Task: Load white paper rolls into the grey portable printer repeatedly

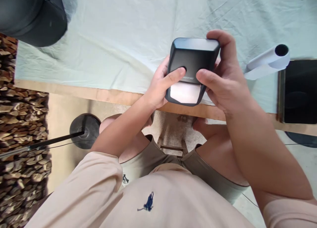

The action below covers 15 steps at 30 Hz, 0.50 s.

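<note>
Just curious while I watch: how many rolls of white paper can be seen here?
2. One paper roll lies on the cloth-covered table, right of the hands. The other sits inside the black printer, held by the left hand and right hand. More may be hidden.

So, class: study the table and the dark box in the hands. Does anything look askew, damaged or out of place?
Little stands out. The white paper roll lies partly unrolled beside a black device that overhangs the table edge. The dark box, gripped by left hand and right hand, looks undamaged.
</note>
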Each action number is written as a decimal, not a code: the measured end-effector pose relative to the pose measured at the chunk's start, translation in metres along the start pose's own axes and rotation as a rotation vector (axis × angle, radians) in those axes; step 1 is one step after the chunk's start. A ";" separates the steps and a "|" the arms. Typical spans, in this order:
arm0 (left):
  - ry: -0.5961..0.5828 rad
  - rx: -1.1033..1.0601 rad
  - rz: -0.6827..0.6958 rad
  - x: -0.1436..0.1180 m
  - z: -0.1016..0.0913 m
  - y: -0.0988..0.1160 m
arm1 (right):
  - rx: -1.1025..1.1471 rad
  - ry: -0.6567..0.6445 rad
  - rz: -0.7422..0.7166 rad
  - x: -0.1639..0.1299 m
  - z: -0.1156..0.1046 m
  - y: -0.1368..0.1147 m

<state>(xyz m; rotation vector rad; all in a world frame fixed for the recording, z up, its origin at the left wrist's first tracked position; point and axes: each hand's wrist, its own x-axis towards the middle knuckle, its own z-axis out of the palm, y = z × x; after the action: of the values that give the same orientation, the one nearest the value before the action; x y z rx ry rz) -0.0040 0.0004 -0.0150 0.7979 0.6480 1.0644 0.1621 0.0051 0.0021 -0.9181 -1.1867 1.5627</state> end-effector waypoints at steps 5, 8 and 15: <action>0.003 0.023 -0.002 -0.002 0.004 0.001 | -0.066 0.006 -0.002 -0.003 0.000 0.001; 0.014 -0.064 -0.034 0.001 0.005 0.003 | -0.170 0.014 -0.035 0.000 -0.003 0.007; 0.101 -0.094 -0.105 0.012 -0.007 0.002 | -0.347 0.033 -0.181 0.004 -0.015 0.013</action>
<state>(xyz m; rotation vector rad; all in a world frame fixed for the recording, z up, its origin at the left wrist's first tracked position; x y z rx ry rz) -0.0065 0.0134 -0.0185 0.6255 0.7130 1.0365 0.1715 0.0121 -0.0143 -1.0211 -1.5029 1.2147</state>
